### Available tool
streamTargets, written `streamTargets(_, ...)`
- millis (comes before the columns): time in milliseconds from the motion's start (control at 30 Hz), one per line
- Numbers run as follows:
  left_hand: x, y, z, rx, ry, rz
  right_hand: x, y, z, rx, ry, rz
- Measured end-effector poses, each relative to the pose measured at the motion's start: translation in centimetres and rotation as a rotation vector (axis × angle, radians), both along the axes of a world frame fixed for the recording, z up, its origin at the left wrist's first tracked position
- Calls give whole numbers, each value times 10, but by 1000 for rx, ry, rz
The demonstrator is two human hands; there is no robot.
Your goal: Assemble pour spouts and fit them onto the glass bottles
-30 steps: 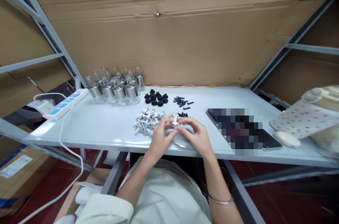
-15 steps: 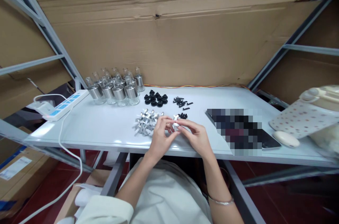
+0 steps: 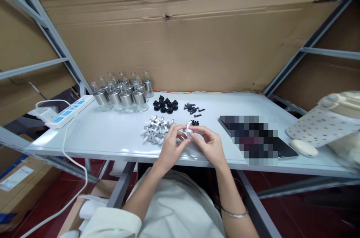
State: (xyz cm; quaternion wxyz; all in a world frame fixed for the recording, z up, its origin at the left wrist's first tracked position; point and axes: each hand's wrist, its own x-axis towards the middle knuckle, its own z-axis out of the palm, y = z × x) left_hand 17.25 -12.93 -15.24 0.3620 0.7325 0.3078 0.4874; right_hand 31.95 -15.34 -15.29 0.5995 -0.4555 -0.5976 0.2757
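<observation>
A small silver pour spout with a round collar and a bent tip sits between the fingertips of both my hands, above the front part of the table. My left hand pinches its left side with thumb and fingers. From the right, the fingers of my right hand close on it as well. Just left of my left hand lies a pile of similar silver spouts, partly covered by that hand. Tiny black pieces lie right behind the held spout.
Glass bottles with steel sleeves stand at the back left. Black round stoppers and thin black levers lie mid-table. A power strip is at left; a partly blurred dark flat device, white case and dotted jug at right.
The silver spout has been turned between my fingers, so its bent tip now points up and its collar lies level. Both hands have stayed nearly in place.
</observation>
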Motion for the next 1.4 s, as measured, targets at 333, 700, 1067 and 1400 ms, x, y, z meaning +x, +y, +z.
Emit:
streamTargets(333,-1,-2,-4,-141,15,3,43,44,23,3,-691,-367)
streamTargets(700,-3,-1,2,45,130,37,59,102,28,-276,-1221,-155)
streamTargets(1067,-2,0,-2,-11,30,-6,52,76,47,-214,-1103,-312)
streamTargets(1400,-4,2,-1,74,35,27,10,5,11,-114,-11,-268)
